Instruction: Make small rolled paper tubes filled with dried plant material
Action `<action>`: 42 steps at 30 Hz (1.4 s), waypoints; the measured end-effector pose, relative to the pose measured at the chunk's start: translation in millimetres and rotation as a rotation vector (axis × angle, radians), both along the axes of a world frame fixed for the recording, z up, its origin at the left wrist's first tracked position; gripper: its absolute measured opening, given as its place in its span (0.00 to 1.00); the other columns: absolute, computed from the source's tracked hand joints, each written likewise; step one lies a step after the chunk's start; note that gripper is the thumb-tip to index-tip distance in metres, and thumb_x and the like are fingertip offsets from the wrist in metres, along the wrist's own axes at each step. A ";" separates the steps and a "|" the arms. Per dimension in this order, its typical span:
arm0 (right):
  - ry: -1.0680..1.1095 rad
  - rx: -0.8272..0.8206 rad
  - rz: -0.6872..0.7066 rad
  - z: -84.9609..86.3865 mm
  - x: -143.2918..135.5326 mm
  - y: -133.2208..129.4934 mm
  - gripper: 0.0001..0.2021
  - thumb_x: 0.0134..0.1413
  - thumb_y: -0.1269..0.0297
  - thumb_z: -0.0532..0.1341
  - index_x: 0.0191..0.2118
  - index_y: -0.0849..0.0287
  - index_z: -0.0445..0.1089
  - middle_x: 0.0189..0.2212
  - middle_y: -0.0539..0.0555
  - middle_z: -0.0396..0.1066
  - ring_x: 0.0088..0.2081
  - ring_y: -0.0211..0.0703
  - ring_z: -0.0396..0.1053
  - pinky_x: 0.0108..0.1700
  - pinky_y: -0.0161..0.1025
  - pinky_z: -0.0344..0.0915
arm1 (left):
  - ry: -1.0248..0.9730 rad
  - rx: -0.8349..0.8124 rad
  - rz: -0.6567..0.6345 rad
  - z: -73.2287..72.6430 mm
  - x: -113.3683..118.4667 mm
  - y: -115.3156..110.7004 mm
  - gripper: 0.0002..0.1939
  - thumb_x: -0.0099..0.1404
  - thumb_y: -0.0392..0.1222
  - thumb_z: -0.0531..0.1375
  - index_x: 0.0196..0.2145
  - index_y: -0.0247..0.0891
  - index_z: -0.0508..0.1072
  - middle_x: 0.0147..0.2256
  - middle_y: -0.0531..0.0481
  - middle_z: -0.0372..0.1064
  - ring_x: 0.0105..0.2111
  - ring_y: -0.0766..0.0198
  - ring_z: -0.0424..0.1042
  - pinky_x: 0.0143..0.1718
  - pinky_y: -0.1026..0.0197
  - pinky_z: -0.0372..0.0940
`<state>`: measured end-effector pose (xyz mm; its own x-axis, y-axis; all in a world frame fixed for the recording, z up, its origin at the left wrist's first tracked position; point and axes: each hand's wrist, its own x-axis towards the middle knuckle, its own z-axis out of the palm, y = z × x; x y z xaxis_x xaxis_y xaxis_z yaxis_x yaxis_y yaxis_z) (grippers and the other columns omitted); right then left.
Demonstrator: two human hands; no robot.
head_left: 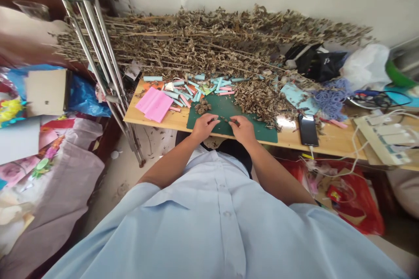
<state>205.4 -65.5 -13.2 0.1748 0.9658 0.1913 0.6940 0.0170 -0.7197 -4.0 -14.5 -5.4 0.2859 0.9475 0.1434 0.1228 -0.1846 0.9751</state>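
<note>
My left hand [205, 126] is over the front of a green cutting mat [263, 133], thumb and fingers drawn together in a pinch. Facing it a short gap away, my right hand [242, 129] has its fingertips pinched too. What either holds is too small to make out; brown crumbs lie on the mat between them. Just beyond my left hand sits a small clump of dried leaves [203, 106]. A larger heap of crumbled dried leaves [257, 100] covers the mat's right part. Blue and pink paper rolls [188, 89] lie scattered behind, with pink paper sheets [154, 103] to the left.
Long dried leafy stalks [196, 43] are piled along the wall. A phone [308, 130] with a cable, blue yarn [332, 98] and a power strip [384, 135] are at right. Metal crutches [104, 61] stand at the table's left end. A red bag [360, 200] sits below.
</note>
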 end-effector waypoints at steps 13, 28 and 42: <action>-0.307 -0.189 0.124 15.9 -13.1 42.9 0.10 0.60 0.55 0.65 0.43 0.51 0.80 0.41 0.55 0.78 0.40 0.49 0.74 0.42 0.44 0.68 | 0.039 0.039 -0.012 -10.4 -0.1 0.9 0.08 0.62 0.43 0.67 0.40 0.41 0.82 0.37 0.46 0.75 0.39 0.59 0.71 0.48 0.58 0.65; -0.120 -0.137 0.159 12.3 -0.4 60.8 0.13 0.59 0.68 0.60 0.46 0.57 0.79 0.42 0.57 0.79 0.44 0.48 0.74 0.52 0.46 0.68 | 0.164 0.198 -0.042 -18.7 -2.2 2.4 0.08 0.67 0.41 0.64 0.42 0.39 0.80 0.39 0.47 0.76 0.40 0.60 0.74 0.46 0.59 0.67; 0.787 -0.244 -0.209 7.4 25.1 28.6 0.10 0.51 0.60 0.70 0.38 0.59 0.77 0.28 0.51 0.77 0.24 0.35 0.73 0.21 0.29 0.67 | 0.211 0.214 -0.033 -16.9 -1.8 2.0 0.07 0.67 0.40 0.65 0.43 0.38 0.80 0.39 0.48 0.77 0.40 0.62 0.75 0.46 0.60 0.69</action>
<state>230.5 -36.9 -5.8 0.3486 0.8974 -0.2703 -0.0389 -0.2743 -0.9609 -5.8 -12.5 -22.3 0.3604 0.8920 0.2729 0.3092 -0.3903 0.8672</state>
